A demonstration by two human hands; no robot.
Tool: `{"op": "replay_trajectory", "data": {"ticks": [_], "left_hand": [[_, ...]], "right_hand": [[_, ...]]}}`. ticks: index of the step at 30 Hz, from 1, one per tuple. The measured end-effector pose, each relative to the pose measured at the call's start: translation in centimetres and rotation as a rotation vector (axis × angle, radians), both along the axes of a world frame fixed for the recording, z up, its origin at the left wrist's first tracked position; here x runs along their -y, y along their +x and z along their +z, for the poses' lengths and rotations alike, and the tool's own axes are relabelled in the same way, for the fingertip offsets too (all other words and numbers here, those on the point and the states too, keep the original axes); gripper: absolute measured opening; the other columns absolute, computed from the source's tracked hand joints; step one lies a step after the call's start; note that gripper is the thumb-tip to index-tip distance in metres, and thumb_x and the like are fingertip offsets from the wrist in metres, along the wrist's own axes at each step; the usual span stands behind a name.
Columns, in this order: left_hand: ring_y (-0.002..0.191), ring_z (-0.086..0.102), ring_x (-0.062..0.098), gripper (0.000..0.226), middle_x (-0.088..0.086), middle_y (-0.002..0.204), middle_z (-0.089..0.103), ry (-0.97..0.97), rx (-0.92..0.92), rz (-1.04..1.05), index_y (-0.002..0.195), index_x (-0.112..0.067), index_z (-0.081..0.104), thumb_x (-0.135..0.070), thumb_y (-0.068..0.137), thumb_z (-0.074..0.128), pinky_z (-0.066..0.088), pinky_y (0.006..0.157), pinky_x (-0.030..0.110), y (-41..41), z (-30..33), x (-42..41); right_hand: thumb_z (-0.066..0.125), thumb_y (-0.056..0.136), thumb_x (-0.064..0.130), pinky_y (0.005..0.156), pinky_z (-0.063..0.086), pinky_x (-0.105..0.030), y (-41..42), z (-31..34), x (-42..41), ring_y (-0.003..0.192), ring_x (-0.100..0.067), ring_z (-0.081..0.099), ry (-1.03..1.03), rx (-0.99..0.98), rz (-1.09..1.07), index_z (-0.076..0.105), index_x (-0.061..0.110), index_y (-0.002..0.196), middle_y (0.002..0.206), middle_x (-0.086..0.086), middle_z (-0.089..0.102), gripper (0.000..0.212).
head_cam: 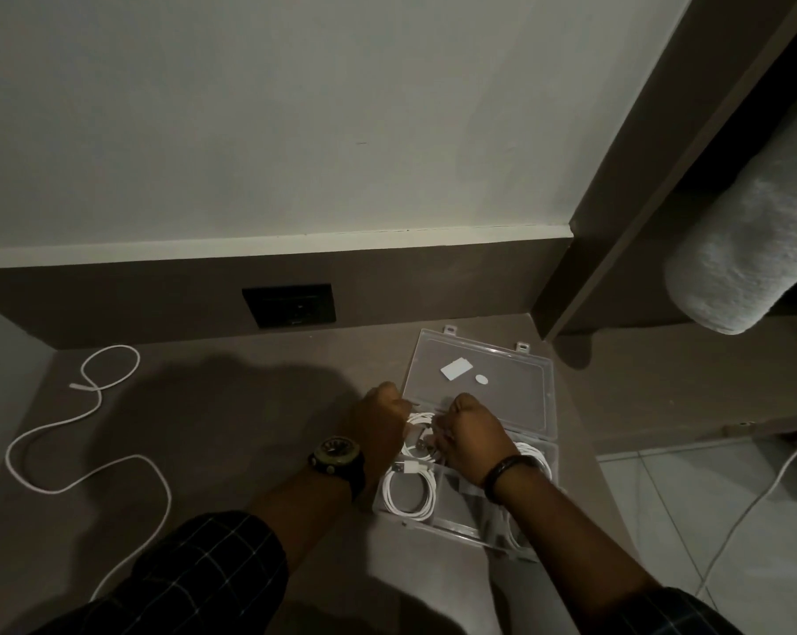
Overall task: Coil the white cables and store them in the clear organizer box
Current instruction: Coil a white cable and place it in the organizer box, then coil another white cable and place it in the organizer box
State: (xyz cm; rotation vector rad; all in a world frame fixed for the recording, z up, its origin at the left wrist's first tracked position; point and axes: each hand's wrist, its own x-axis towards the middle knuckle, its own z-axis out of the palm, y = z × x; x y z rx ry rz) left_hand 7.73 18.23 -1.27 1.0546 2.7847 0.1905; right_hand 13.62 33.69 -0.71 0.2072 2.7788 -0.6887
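Observation:
The clear organizer box (456, 531) lies open on the brown desk, its lid (502, 387) folded back toward the wall. My left hand (380, 419) and my right hand (472, 428) are both over the box's far left compartment, fingers closed on a coiled white cable (417, 435) there. Another coiled white cable (408, 492) lies in the near left compartment. A third coil (536, 458) shows at the right, partly hidden by my right wrist. A loose white cable (90, 451) snakes uncoiled over the desk's left side.
A dark wall socket (289, 305) sits in the brown back panel behind the desk (232, 428). At the right, a grey rolled cushion (749, 249) lies on a ledge, and another white cord (763, 492) hangs over the tiled floor.

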Motion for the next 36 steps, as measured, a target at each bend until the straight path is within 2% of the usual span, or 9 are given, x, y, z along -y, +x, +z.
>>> {"op": "replay_trajectory", "data": {"ticks": [4, 6, 9, 14, 20, 24, 28, 33, 36], "left_hand": [[0.088, 0.060, 0.030, 0.019, 0.015, 0.097, 0.061, 0.048, 0.098, -0.098, 0.088, -0.006, 0.065, -0.004, 0.083, 0.046, 0.050, 0.070, 0.035, -0.5, -0.4, 0.7], [0.079, 0.061, 0.033, 0.016, 0.016, 0.093, 0.059, 0.018, 0.104, -0.125, 0.085, -0.006, 0.064, -0.003, 0.081, 0.050, 0.049, 0.063, 0.034, -0.5, -0.1, 0.8], [0.075, 0.061, 0.034, 0.011, 0.016, 0.091, 0.056, -0.076, 0.016, -0.156, 0.084, -0.008, 0.062, -0.009, 0.085, 0.051, 0.036, 0.056, 0.029, -0.5, 0.2, 0.6], [0.083, 0.061, 0.034, 0.017, 0.018, 0.100, 0.059, -0.163, 0.071, -0.160, 0.096, -0.006, 0.065, -0.007, 0.086, 0.050, 0.038, 0.062, 0.030, -0.8, 0.1, 0.0], [0.076, 0.062, 0.036, 0.021, 0.023, 0.081, 0.069, 0.097, 0.169, -0.254, 0.074, 0.001, 0.067, -0.007, 0.087, 0.052, 0.050, 0.072, 0.043, -1.5, 1.6, 1.9], [0.083, 0.063, 0.039, 0.017, 0.030, 0.088, 0.069, 0.277, 0.177, -0.014, 0.082, 0.009, 0.068, -0.003, 0.087, 0.057, 0.049, 0.078, 0.041, -0.8, 2.7, 6.0], [0.093, 0.067, 0.035, 0.015, 0.025, 0.098, 0.072, 0.391, 0.151, 0.265, 0.090, 0.007, 0.072, -0.002, 0.087, 0.060, 0.050, 0.088, 0.038, 0.7, 3.6, 13.4], [0.086, 0.068, 0.032, 0.012, 0.022, 0.088, 0.074, 0.381, 0.155, 0.472, 0.080, 0.002, 0.074, -0.005, 0.082, 0.065, 0.045, 0.077, 0.031, 4.4, 5.0, 23.5], [0.085, 0.064, 0.033, 0.015, 0.024, 0.086, 0.071, 0.319, 0.200, 0.619, 0.079, 0.004, 0.071, -0.009, 0.084, 0.065, 0.040, 0.070, 0.035, 7.6, 4.2, 28.1]], "right_hand": [[0.066, 0.081, 0.033, 0.080, 0.046, -0.032, 0.0, 1.0, -0.8, 0.091, -0.036, 0.059, 0.029, 0.089, 0.099, 0.055, 0.025, 0.071, 0.106, -0.016, 0.053, 0.018], [0.063, 0.084, 0.032, 0.082, 0.047, -0.032, 0.0, 0.7, -0.9, 0.093, -0.036, 0.060, 0.074, 0.058, 0.155, 0.062, 0.022, 0.088, 0.109, -0.016, 0.052, 0.011], [0.057, 0.087, 0.029, 0.084, 0.049, -0.032, 0.0, 0.4, -0.5, 0.095, -0.034, 0.060, 0.135, 0.023, 0.230, 0.060, 0.022, 0.119, 0.112, -0.012, 0.052, 0.033], [0.057, 0.086, 0.033, 0.087, 0.053, -0.041, -1.0, 0.5, 0.3, 0.096, -0.033, 0.060, 0.225, 0.102, 0.195, 0.064, 0.022, 0.112, 0.116, -0.012, 0.051, 0.028], [0.058, 0.085, 0.020, 0.087, 0.052, -0.037, -1.4, 1.5, 0.2, 0.096, -0.034, 0.063, 0.088, 0.101, 0.131, 0.070, 0.011, 0.094, 0.104, -0.015, 0.065, 0.017], [0.051, 0.088, 0.011, 0.088, 0.051, -0.037, -0.9, 3.0, 0.8, 0.097, -0.033, 0.064, 0.044, -0.065, 0.069, 0.072, 0.009, 0.095, 0.102, -0.016, 0.072, 0.023], [0.057, 0.089, 0.019, 0.093, 0.048, -0.034, -1.0, 5.0, 5.3, 0.102, -0.028, 0.064, -0.102, -0.197, 0.123, 0.072, 0.010, 0.103, 0.109, -0.012, 0.072, 0.022], [0.057, 0.089, 0.023, 0.090, 0.045, -0.032, 0.0, 5.8, 15.2, 0.104, -0.029, 0.062, -0.170, -0.174, 0.437, 0.070, 0.012, 0.108, 0.111, -0.013, 0.071, 0.026], [0.055, 0.089, 0.026, 0.091, 0.046, -0.038, 1.4, 4.6, 21.4, 0.107, -0.033, 0.060, -0.117, -0.025, 0.589, 0.067, 0.011, 0.110, 0.115, -0.016, 0.067, 0.028]]}}
